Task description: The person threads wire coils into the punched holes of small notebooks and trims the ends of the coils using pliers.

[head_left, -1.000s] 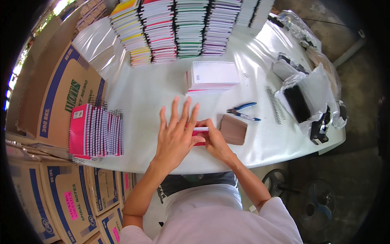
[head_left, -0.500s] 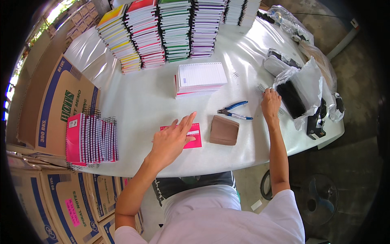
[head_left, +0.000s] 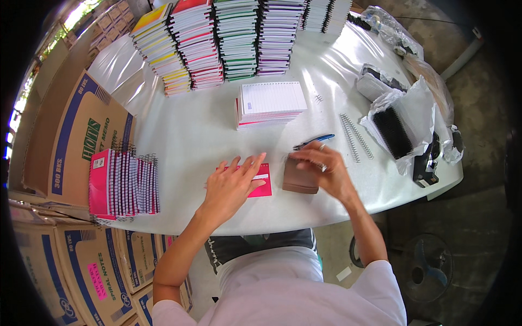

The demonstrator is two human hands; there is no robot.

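A small pink notebook (head_left: pixel 263 187) lies flat on the table in front of me. My left hand (head_left: pixel 231 185) rests on it with fingers stretched and spread, covering its left part. My right hand (head_left: pixel 325 167), a little blurred, is bent over a brown block (head_left: pixel 300 182), fingertips drawn together near its upper left corner. Whatever those fingertips hold is too small to make out. Behind this hand, blue-handled pliers (head_left: pixel 321 140) are partly hidden. Two loose wire spirals (head_left: pixel 348 138) lie to the right of the pliers.
A pile of lined sheets (head_left: pixel 274 100) stands beyond the notebook. Pink spiral notebooks (head_left: pixel 128 185) stand at left beside a cardboard box (head_left: pixel 89 138). Tall notebook stacks (head_left: pixel 236 41) line the back. Paper-wrapped black spirals (head_left: pixel 392 133) lie at right.
My right hand has moved left from the loose spirals to above the brown block, uncovering the spirals and hiding part of the pliers. The left hand stays on the notebook.
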